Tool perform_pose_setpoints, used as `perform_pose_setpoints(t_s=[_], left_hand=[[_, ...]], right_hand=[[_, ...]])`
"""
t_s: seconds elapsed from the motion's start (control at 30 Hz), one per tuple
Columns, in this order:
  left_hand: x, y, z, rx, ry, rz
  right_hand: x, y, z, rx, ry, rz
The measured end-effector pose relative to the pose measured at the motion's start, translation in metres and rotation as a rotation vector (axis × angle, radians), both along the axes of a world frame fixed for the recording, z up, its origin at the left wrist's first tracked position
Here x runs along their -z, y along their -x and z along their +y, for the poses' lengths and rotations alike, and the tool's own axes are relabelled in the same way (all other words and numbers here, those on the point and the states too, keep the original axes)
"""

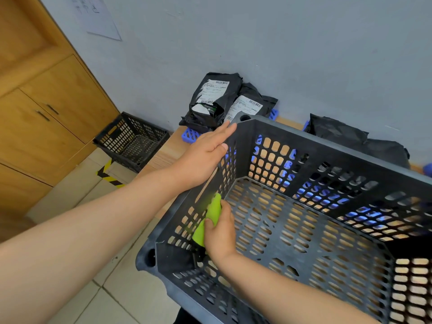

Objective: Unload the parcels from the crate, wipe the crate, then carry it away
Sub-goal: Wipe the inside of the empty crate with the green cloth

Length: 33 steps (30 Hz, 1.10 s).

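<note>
The dark grey crate (339,152) sits on the wooden desk (168,150), its near corner jutting past the desk's edge over the tiled floor (131,295). It has nothing in it but a hand and a cloth. Its walls and base are pierced all over with rows of slots, and the wood shows through them. The right grip (219,237) is inside, fingers curled round a bright green cloth (210,218) and pressing it against the inner face of the left wall, just above the base. The left grip (203,155) lies higher up and further out on the same wall, flat on the rim with fingers straight, holding nothing. Just past its fingertips two black parcels (214,99) with white labels lean on the grey wall, and they rest on blue plastic pieces (190,135). A third black parcel (339,134) lies behind the far rim, well to the right of both grips. To the left of the left grip, lower down beyond the desk, stands a smaller black crate (133,141), with yellow-and-black hazard tape (107,174) just in front of it. Wooden cabinets (53,108) fill that side, and a paper sheet (98,17) hangs high on the wall. Nothing lies between the cloth and the wall it touches.
</note>
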State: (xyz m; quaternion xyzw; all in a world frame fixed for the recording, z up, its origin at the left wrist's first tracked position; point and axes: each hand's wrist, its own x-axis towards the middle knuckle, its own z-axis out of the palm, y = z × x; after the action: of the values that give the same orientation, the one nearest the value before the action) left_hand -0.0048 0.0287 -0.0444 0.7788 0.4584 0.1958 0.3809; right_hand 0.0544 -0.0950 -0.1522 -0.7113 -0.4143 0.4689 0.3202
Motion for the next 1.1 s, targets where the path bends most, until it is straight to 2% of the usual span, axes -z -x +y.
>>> perform_pose_setpoints(t_s=[0.4,0.53,0.9,1.1], left_hand=[[-0.007,-0.003,-0.005,-0.005,-0.003,0.013],[-0.006,-0.003,-0.005,-0.006,-0.030,0.046],[-0.004,-0.001,-0.002,-0.001,-0.040,0.063],[0.001,0.001,-0.001,-0.001,-0.029,0.056]], right_hand=[[-0.052,0.016,-0.032,-0.034,-0.489,0.129],[-0.050,0.014,-0.032,-0.082,-0.551,0.092],[-0.003,0.010,-0.027,-0.078,-0.406,0.065],[0.035,0.005,-0.024,-0.159,-0.136,-0.060]])
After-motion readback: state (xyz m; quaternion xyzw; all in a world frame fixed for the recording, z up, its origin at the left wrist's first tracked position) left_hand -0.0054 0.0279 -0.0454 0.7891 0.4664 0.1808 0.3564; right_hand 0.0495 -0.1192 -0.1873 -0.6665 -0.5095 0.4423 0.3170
